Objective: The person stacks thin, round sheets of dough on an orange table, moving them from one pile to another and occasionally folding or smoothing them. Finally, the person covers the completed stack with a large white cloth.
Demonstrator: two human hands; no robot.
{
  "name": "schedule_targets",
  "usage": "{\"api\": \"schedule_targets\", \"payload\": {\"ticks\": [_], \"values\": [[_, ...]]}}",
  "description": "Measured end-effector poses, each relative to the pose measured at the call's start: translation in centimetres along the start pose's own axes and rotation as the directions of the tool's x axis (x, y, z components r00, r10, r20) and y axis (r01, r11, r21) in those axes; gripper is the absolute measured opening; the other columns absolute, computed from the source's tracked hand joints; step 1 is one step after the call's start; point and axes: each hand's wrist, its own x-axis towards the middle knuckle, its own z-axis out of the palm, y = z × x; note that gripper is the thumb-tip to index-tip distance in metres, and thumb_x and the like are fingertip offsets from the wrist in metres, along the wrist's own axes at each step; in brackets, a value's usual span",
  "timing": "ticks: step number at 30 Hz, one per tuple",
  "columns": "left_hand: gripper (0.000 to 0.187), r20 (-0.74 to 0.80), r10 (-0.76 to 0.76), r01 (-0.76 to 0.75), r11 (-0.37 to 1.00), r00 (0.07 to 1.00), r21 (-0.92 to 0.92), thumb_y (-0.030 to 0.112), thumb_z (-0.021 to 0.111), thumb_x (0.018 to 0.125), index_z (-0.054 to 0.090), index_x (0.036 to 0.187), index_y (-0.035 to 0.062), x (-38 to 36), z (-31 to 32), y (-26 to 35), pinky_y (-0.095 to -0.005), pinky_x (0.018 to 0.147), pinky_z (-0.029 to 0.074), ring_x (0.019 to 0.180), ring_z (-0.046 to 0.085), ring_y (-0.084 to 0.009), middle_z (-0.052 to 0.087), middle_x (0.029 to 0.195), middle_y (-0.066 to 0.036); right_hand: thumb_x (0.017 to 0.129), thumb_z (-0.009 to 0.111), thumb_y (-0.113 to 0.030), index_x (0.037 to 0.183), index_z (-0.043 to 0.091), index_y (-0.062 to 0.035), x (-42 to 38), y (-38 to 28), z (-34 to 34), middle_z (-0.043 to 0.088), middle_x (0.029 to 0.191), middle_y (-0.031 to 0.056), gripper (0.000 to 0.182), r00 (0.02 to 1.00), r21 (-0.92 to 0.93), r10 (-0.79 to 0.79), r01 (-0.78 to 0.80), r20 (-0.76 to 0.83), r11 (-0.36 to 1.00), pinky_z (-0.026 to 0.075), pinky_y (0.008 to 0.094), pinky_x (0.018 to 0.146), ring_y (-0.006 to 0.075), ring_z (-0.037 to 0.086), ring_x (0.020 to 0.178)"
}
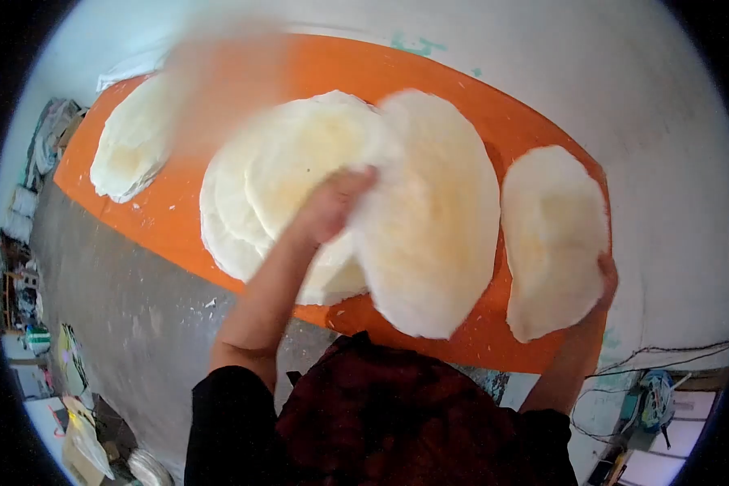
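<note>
My left hand [336, 202] is closed on the left edge of a large, pale oval sheet [433, 211], soft-looking with a yellowish middle. This sheet partly covers a stack of similar white rounds [259, 190], whose edges show in layers. At the far right lies another oval white piece [555, 235]. My right hand [607, 279] grips its right edge, the fingers partly hidden. What the sheets are made of is unclear.
An orange tabletop [332, 65] runs along a white wall [575, 65]. At its left end sits a smaller white pile [130, 146]. A blurred pinkish smear crosses the upper left. Cables [664, 352] hang at lower right; bags and clutter [89, 437] lie on the floor at left.
</note>
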Motion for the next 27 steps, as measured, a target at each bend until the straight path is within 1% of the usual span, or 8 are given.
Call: {"api": "schedule_targets", "payload": {"ticks": [7, 12, 18, 19, 20, 21, 22, 27], "values": [[0.038, -0.388, 0.042, -0.169, 0.939, 0.921, -0.3, 0.026, 0.044, 0.088, 0.044, 0.116, 0.0019, -8.7, -18.0, -0.7, -0.0394, 0.079, 0.047, 0.095, 0.055, -0.024, 0.054, 0.107, -0.012, 0.083, 0.038, -0.026, 0.108, 0.051, 0.0024, 4.1, -5.6, -1.0, 0.058, 0.103, 0.014, 0.04, 0.985, -0.105, -0.064, 0.047, -0.163, 0.993, 0.045, 0.0373, 0.082, 0.0262, 0.056, 0.091], [0.04, -0.732, -0.119, -0.051, 0.977, 0.671, -0.206, 0.031, 0.052, 0.084, 0.045, 0.111, 0.0021, -14.0, -25.2, -8.4, -0.0356, 0.064, 0.047, 0.085, 0.056, -0.0208, 0.056, 0.097, -0.008, 0.081, 0.047, -0.019, 0.106, 0.051, 0.0033, 12.1, -8.6, 2.2, 0.057, 0.101, 0.0144, 0.034, 0.964, -0.344, -0.24, 0.188, -0.114, 0.92, 0.044, 0.0349, 0.082, 0.0231, 0.056, 0.092], [0.029, -0.924, 0.21, 0.024, 0.973, 0.319, 0.229, 0.024, 0.057, 0.079, 0.048, 0.097, 0.0026, -16.1, -21.9, -8.7, -0.0251, 0.05, 0.039, 0.064, 0.048, -0.0118, 0.05, 0.075, -0.002, 0.078, 0.053, -0.016, 0.107, 0.053, -0.0008, 14.3, -2.7, 19.9, 0.058, 0.099, 0.0131, 0.032, 0.894, -0.782, -0.112, 0.435, 0.433, 0.447, 0.045, 0.0313, 0.079, 0.0202, 0.056, 0.09], [0.027, -0.917, 0.282, 0.009, 0.955, 0.281, 0.296, 0.022, 0.057, 0.079, 0.048, 0.095, 0.0029, -16.6, -21.0, -8.9, -0.024, 0.049, 0.038, 0.061, 0.046, -0.0105, 0.048, 0.072, -0.002, 0.075, 0.05, -0.012, 0.101, 0.054, -0.0006, 14.1, 0.2, 21.5, 0.058, 0.095, 0.0154, 0.029, 0.645, -0.647, -0.155, 0.762, 0.748, 0.046, 0.045, 0.0349, 0.078, 0.0252, 0.056, 0.088], [0.025, -0.932, 0.189, 0.002, 0.98, 0.309, 0.199, 0.021, 0.056, 0.079, 0.048, 0.094, 0.0029, -17.2, -19.4, -9.3, -0.0235, 0.05, 0.038, 0.061, 0.047, -0.0104, 0.049, 0.073, -0.002, 0.072, 0.047, -0.008, 0.095, 0.055, -0.0004, 13.9, 3.2, 23.2, 0.058, 0.091, 0.0178, 0.026, 0.29, -0.335, -0.174, 0.864, 0.941, -0.376, 0.044, 0.0386, 0.077, 0.0302, 0.056, 0.085], [0.024, -0.937, 0.093, -0.001, 0.995, 0.337, 0.099, 0.02, 0.056, 0.079, 0.048, 0.093, 0.003, -18.0, -17.5, -9.8, -0.0229, 0.051, 0.039, 0.062, 0.047, -0.0104, 0.049, 0.074, -0.002, 0.068, 0.046, -0.005, 0.083, 0.054, -0.0023, 12.7, 5.7, 24.7, 0.056, 0.083, 0.0147, 0.018, 0.418, -0.366, 0.072, 0.857, 0.906, -0.363, 0.042, 0.0421, 0.073, 0.0317, 0.054, 0.079], [0.022, -0.931, -0.004, -0.002, 1.0, 0.365, -0.005, 0.019, 0.055, 0.079, 0.048, 0.092, 0.003, -18.6, -16.2, -10.4, -0.0224, 0.052, 0.039, 0.062, 0.048, -0.0103, 0.05, 0.075, -0.003, 0.067, 0.048, -0.006, 0.075, 0.053, -0.0049, 12.5, 9.2, 24.3, 0.054, 0.077, 0.0121, 0.01, 0.231, -0.174, 0.164, 0.937, 0.959, -0.302, 0.041, 0.0418, 0.068, 0.029, 0.053, 0.072], [0.021, -0.833, -0.149, -0.19, 0.938, 0.533, -0.289, 0.017, 0.053, 0.081, 0.046, 0.095, 0.0026, -19.0, -13.8, -12.5, -0.0261, 0.057, 0.043, 0.068, 0.051, -0.014, 0.051, 0.08, -0.004, 0.068, 0.049, -0.007, 0.072, 0.05, -0.0046, 6.6, 25.9, 18.4, 0.051, 0.078, 0.0118, 0.005, 0.478, -0.424, 0.329, 0.877, 0.815, -0.225, 0.045, 0.0395, 0.056, 0.0273, 0.055, 0.066]]}}
